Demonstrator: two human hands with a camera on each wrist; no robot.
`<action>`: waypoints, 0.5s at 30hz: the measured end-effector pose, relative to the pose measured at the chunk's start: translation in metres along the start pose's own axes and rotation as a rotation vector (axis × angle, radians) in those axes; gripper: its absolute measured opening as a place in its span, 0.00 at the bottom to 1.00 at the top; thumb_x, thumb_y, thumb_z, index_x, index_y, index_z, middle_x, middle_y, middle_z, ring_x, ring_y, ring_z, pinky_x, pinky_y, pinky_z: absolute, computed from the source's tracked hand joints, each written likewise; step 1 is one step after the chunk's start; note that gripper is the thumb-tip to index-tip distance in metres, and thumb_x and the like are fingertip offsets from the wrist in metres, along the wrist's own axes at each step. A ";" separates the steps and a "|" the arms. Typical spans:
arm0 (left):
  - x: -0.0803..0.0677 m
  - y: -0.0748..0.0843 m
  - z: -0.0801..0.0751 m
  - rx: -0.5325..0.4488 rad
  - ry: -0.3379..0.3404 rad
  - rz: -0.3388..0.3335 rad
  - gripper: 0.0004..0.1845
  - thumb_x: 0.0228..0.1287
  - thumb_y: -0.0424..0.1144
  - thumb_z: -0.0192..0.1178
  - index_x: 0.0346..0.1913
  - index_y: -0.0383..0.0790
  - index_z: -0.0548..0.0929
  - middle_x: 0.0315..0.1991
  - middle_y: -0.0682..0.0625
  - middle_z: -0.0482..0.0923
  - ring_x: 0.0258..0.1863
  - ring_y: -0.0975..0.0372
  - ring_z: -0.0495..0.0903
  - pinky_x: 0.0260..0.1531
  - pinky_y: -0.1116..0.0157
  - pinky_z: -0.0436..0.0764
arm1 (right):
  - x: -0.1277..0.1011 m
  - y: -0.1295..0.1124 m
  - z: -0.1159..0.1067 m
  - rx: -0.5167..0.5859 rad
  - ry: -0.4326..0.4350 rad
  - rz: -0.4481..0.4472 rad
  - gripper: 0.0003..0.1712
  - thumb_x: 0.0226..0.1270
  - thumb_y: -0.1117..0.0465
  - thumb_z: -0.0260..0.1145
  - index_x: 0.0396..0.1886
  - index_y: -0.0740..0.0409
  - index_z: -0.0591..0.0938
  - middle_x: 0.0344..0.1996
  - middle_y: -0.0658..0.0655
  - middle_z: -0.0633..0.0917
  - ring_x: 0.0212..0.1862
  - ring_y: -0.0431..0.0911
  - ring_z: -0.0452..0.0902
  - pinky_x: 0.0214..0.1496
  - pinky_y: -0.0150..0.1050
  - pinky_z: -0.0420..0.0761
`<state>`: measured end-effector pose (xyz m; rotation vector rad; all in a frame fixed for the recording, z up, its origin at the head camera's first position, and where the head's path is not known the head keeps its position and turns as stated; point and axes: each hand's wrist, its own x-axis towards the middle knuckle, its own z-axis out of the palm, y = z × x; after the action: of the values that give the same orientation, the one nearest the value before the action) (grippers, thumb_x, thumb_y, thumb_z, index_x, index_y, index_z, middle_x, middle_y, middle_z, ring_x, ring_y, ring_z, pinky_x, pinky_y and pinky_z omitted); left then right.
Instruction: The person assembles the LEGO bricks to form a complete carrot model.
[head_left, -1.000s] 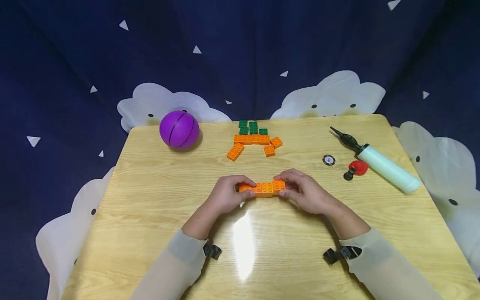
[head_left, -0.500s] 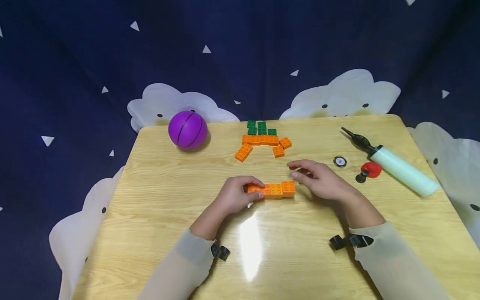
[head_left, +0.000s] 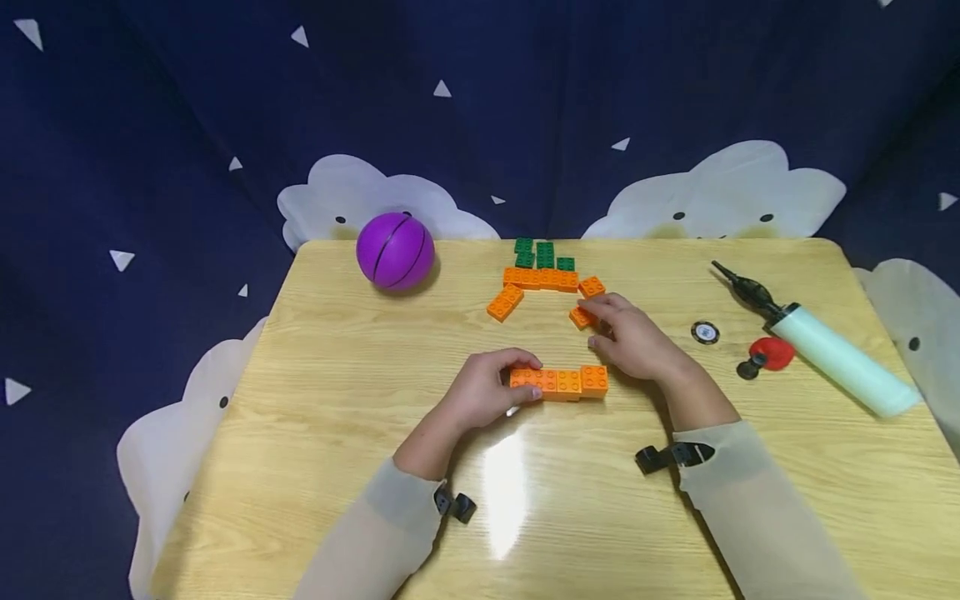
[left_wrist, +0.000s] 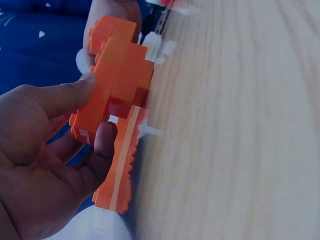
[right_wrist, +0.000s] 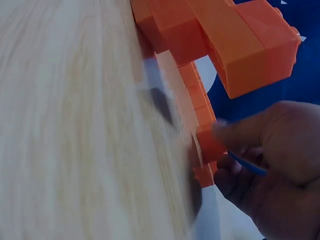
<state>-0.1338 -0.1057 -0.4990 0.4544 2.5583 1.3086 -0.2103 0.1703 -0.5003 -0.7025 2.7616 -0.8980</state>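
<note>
My left hand (head_left: 483,387) grips one end of an assembly of joined orange bricks (head_left: 566,385) between thumb and fingers. In the left wrist view the assembly (left_wrist: 117,65) shows stepped blocks, and the thumb (left_wrist: 75,92) lies along its side. Farther back on the right, my right hand (head_left: 633,337) has its fingertips at a loose orange brick (head_left: 580,318) on the table, partly covering it. From the right wrist, the thumb and fingers close in on that same brick (right_wrist: 210,142), slightly blurred.
Behind stand an orange brick row (head_left: 540,279), another orange piece (head_left: 506,302), a small orange brick (head_left: 592,286) and several green bricks (head_left: 545,255). A purple ball (head_left: 395,251) sits back left. On the right lie a poker chip (head_left: 705,332), a red-and-black item (head_left: 768,356) and a hand pump (head_left: 840,354).
My right hand has let go of the assembly and reached back to the loose orange brick, which has shifted slightly nearer. The left hand keeps its hold. The head view has swung left.
</note>
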 end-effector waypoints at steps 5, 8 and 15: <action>0.000 0.001 0.000 0.002 0.020 -0.012 0.20 0.60 0.47 0.77 0.55 0.53 0.87 0.47 0.63 0.85 0.40 0.63 0.76 0.44 0.61 0.76 | -0.004 -0.006 -0.004 -0.136 -0.028 0.044 0.28 0.72 0.70 0.64 0.71 0.67 0.75 0.52 0.64 0.78 0.51 0.57 0.77 0.59 0.55 0.77; 0.002 -0.001 0.001 -0.004 0.015 -0.005 0.18 0.60 0.48 0.77 0.52 0.55 0.87 0.42 0.62 0.84 0.33 0.63 0.74 0.38 0.62 0.76 | -0.008 -0.008 -0.005 -0.179 -0.028 0.061 0.23 0.70 0.69 0.67 0.64 0.67 0.80 0.50 0.64 0.79 0.50 0.57 0.77 0.59 0.55 0.78; 0.008 -0.003 0.005 -0.057 0.002 0.009 0.16 0.59 0.48 0.78 0.50 0.56 0.88 0.30 0.56 0.79 0.27 0.63 0.71 0.29 0.64 0.73 | -0.021 -0.007 -0.023 -0.092 0.007 0.077 0.21 0.70 0.59 0.72 0.58 0.62 0.81 0.51 0.61 0.81 0.46 0.55 0.76 0.51 0.52 0.77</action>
<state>-0.1396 -0.1006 -0.5045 0.4536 2.5164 1.3820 -0.1957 0.1867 -0.4775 -0.6034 2.8298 -0.7646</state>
